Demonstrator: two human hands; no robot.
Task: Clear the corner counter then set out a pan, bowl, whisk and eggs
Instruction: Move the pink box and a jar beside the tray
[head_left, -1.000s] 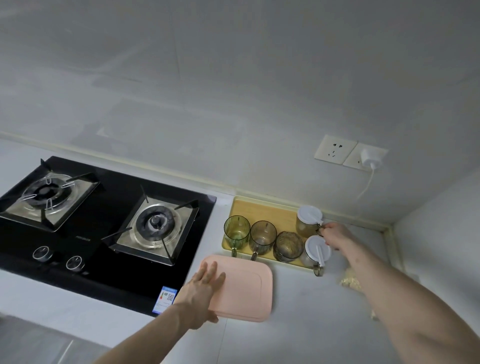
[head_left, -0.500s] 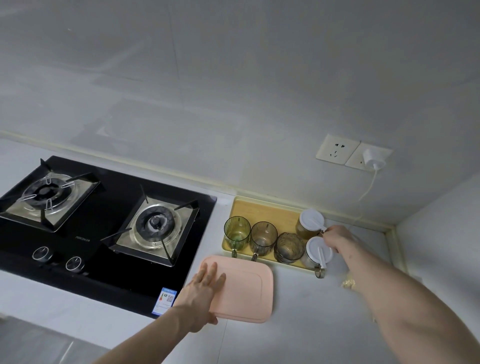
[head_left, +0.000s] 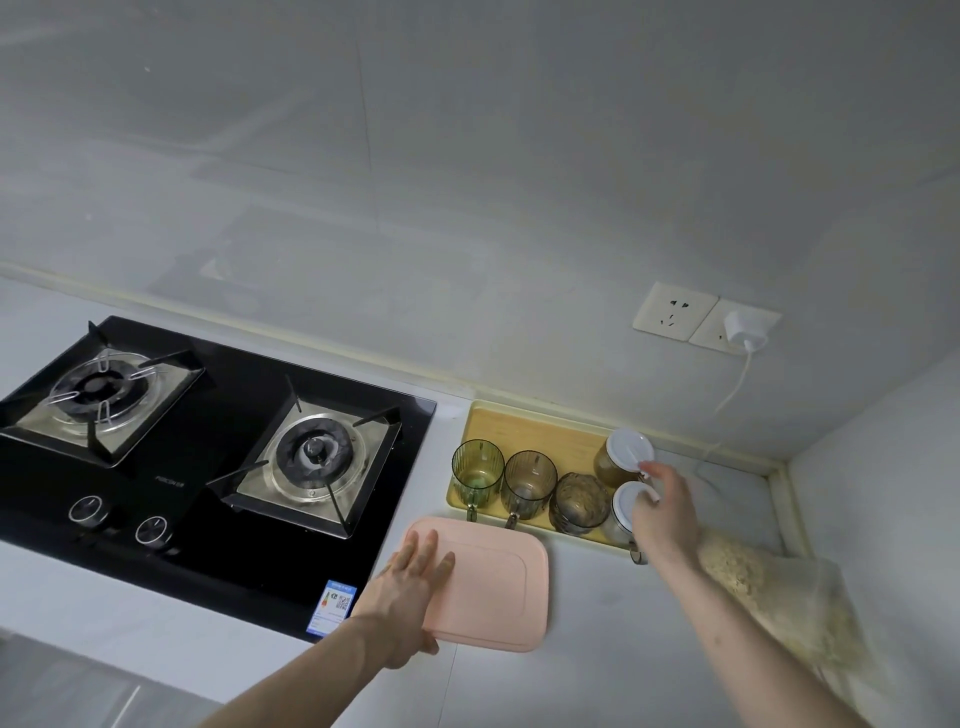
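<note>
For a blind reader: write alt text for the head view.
A person's right hand reaches the white-lidded jars on a yellow tray of glass mugs, while the left hand lies flat on a pink board beside a black two-burner hob.

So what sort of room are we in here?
A home kitchen, most likely: a black two-burner gas hob set into a white counter, and a yellow tray of ribbed glass mugs.

**Right hand shifted; bag exposed**

The right hand (head_left: 662, 512) has moved from the far lidded jar (head_left: 623, 457) toward the near lidded jar (head_left: 626, 512), fingers now over its lid. The forearm has shifted left, exposing more of the clear bag of pale flakes (head_left: 769, 582) beside the tray (head_left: 535, 431).
</note>
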